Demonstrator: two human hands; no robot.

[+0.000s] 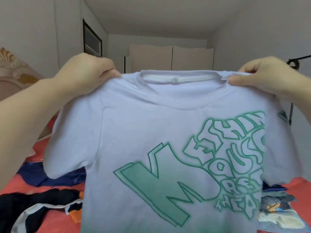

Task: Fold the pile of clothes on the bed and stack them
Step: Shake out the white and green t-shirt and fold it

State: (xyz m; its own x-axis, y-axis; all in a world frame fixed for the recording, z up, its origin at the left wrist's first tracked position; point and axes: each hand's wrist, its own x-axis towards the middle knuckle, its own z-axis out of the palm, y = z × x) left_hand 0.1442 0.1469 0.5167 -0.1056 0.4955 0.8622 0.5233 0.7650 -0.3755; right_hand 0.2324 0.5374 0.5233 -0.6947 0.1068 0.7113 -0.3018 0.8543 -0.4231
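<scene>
one pale lilac t-shirt (151,115), soft knit with green outlined lettering, hangs upright at centre. two hands: the left hand (87,73) at 10 o'clock and the right hand (259,76) at 2 o'clock each pinch a shoulder, fingers curled. on the red bed (16,184) lie three crumpled garments: navy garment (55,175) at 8, black garment (42,199) at 7, denim garment (276,199) at 4 o'clock.

Single view, worn on the head, wide-angle. Faces forward and nearly level, toward the far white wall (168,40) and the beige flat-fronted wardrobe doors (171,58), with ceiling (159,14) across the top. Sits very close to the raised pale lilac T-shirt with green printed lettering (134,125), filling most of the frame. Catches the red-sheeted bed (299,187) only at the lower corners.
</scene>
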